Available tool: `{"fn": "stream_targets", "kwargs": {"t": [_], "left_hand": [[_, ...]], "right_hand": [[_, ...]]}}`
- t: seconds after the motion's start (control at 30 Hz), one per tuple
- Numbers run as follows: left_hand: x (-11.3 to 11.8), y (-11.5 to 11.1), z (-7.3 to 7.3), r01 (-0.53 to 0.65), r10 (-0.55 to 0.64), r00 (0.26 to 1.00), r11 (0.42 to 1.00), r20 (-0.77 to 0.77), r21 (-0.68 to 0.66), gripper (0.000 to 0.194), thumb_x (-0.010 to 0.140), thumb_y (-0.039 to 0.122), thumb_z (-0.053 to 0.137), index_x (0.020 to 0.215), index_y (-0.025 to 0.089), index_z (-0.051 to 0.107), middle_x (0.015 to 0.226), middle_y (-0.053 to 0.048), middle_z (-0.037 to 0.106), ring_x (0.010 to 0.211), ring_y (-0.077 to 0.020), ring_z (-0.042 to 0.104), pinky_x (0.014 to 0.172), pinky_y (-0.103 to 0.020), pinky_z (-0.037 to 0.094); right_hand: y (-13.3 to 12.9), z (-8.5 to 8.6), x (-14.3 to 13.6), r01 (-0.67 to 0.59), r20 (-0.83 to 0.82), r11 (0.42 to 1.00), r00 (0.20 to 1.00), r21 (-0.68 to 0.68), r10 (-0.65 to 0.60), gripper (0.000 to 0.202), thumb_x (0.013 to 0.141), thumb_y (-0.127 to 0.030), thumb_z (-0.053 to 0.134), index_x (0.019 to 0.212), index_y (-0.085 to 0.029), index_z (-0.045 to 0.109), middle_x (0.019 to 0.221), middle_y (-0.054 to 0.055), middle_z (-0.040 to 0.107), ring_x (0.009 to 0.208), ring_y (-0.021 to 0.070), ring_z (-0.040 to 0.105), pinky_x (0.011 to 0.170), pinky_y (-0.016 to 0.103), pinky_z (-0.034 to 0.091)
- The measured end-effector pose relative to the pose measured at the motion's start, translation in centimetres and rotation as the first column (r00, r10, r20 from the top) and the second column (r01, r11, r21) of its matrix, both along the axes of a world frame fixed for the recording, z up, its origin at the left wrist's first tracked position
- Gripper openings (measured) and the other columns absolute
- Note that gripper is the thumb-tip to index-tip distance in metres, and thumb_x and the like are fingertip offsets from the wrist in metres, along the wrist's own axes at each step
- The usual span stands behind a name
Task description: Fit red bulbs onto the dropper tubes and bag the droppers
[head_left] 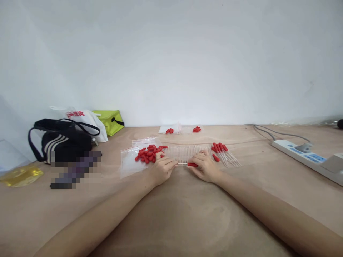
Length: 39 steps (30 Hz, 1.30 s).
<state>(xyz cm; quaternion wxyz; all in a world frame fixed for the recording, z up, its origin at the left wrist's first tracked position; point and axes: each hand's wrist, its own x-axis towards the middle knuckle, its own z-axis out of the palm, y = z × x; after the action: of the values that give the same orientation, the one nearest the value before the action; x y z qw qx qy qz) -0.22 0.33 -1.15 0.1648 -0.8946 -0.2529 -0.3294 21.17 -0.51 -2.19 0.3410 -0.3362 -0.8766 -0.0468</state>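
Between my hands lies a thin, pale dropper tube (182, 164), level with the table. My left hand (164, 169) pinches its left end. On its right end is a red rubber bulb (192, 164), gripped in the fingers of my right hand (205, 167). Just beyond both hands runs a row of clear dropper tubes (183, 152) laid side by side. A heap of red bulbs (147, 155) rests on plastic bags beside my left hand. Several droppers with red bulbs (223, 151) fan out to the right of my right hand, near a loose red bulb (215, 157).
Two small bags with red bulbs (169, 131) (197, 129) lie near the wall. At left are a black bag (66, 142), a white plastic bag (99, 126), a lime-green box bag (109, 121) and a yellow packet (23, 175). A power strip (308, 157) with cables stands at right.
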Motion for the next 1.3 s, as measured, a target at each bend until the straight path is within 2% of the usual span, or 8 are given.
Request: {"fn": "stream_targets", "kwargs": {"t": [0.63, 0.77, 0.83, 0.97, 1.1, 1.2, 1.27, 1.3], "left_hand": [[0.6, -0.4, 0.2, -0.001, 0.001, 1.0, 0.999, -0.007, -0.053, 0.022, 0.085, 0.016, 0.041, 0.072, 0.018, 0.059, 0.061, 0.002, 0.066, 0.053, -0.0108, 0.055, 0.076, -0.033, 0.028], [0.6, -0.3, 0.1, 0.002, 0.001, 0.999, 0.997, 0.037, -0.074, 0.02, 0.085, 0.018, 0.042, 0.075, 0.018, 0.06, 0.067, 0.002, 0.068, 0.057, -0.0105, 0.058, 0.079, -0.033, 0.029], [0.6, -0.2, -0.1, 0.0, 0.006, 0.998, 0.996, 0.07, -0.086, 0.02, 0.086, 0.019, 0.042, 0.076, 0.018, 0.06, 0.069, 0.001, 0.068, 0.057, -0.0103, 0.059, 0.079, -0.033, 0.03], [0.7, -0.1, -0.4, 0.009, 0.004, 0.993, 0.994, 0.116, -0.11, 0.019, 0.086, 0.022, 0.042, 0.078, 0.019, 0.06, 0.069, 0.002, 0.069, 0.055, -0.0097, 0.059, 0.08, -0.033, 0.031], [0.9, -0.5, -0.1, 0.022, -0.005, 0.995, 0.985, 0.102, -0.17, 0.019, 0.086, 0.026, 0.043, 0.084, 0.019, 0.06, 0.069, 0.001, 0.068, 0.059, -0.0102, 0.06, 0.082, -0.033, 0.03], [0.9, -0.7, 0.2, -0.014, 0.031, 0.996, 0.977, 0.078, -0.213, 0.018, 0.084, 0.03, 0.046, 0.089, 0.019, 0.06, 0.075, -0.001, 0.068, 0.068, -0.0131, 0.06, 0.083, -0.034, 0.029], [0.7, -0.6, 0.4, -0.064, 0.083, 0.994, 0.97, 0.071, -0.236, 0.018, 0.083, 0.029, 0.047, 0.09, 0.019, 0.06, 0.08, -0.002, 0.068, 0.075, -0.0151, 0.06, 0.083, -0.035, 0.028], [0.7, -0.5, 0.4, -0.086, 0.106, 0.992, 0.965, 0.065, -0.248, 0.017, 0.082, 0.028, 0.048, 0.089, 0.019, 0.061, 0.082, -0.003, 0.068, 0.077, -0.0157, 0.059, 0.083, -0.036, 0.028]], "right_hand": [[0.5, 0.4, -0.2, -0.059, 0.15, 0.993, 0.988, 0.1, 0.044, 0.026, 0.086, -0.031, 0.041, 0.077, -0.017, 0.061, 0.064, 0.003, 0.058, 0.067, 0.0136, 0.051, 0.078, 0.035, 0.03], [0.6, 0.2, 0.1, -0.053, -0.098, 0.992, 0.994, -0.116, 0.042, 0.028, 0.078, -0.037, 0.053, 0.098, -0.018, 0.057, 0.076, 0.004, 0.062, 0.075, 0.0156, 0.055, 0.075, 0.033, 0.037], [0.5, 0.0, 0.1, -0.075, -0.284, 0.963, 0.959, -0.259, -0.001, 0.03, 0.074, -0.037, 0.058, 0.097, -0.018, 0.056, 0.08, 0.005, 0.062, 0.076, 0.0156, 0.056, 0.073, 0.031, 0.041], [0.1, 0.0, -0.8, -0.279, -0.567, 0.842, 0.823, -0.461, -0.037, 0.021, 0.071, -0.038, 0.06, 0.077, -0.018, 0.055, 0.073, 0.003, 0.061, 0.07, 0.0139, 0.057, 0.067, 0.029, 0.045], [0.5, 1.0, -1.7, -0.427, -0.744, 0.77, 0.662, -0.475, -0.092, 0.028, 0.07, -0.043, 0.058, 0.084, -0.019, 0.054, 0.082, 0.004, 0.062, 0.077, 0.0142, 0.058, 0.071, 0.029, 0.046], [2.0, 2.4, -0.1, -0.291, -0.742, 0.83, 0.64, -0.476, -0.201, 0.041, 0.072, -0.048, 0.052, 0.1, -0.018, 0.053, 0.08, 0.004, 0.062, 0.076, 0.0147, 0.058, 0.07, 0.029, 0.045], [3.3, 3.3, 2.5, -0.048, -0.645, 0.857, 0.681, -0.513, -0.347, 0.047, 0.073, -0.049, 0.049, 0.105, -0.015, 0.052, 0.073, 0.004, 0.061, 0.067, 0.0147, 0.057, 0.063, 0.028, 0.044], [3.9, 3.5, 4.1, 0.108, -0.554, 0.832, 0.699, -0.544, -0.453, 0.049, 0.072, -0.049, 0.05, 0.107, -0.015, 0.052, 0.07, 0.003, 0.061, 0.061, 0.0144, 0.056, 0.058, 0.027, 0.043]]}}
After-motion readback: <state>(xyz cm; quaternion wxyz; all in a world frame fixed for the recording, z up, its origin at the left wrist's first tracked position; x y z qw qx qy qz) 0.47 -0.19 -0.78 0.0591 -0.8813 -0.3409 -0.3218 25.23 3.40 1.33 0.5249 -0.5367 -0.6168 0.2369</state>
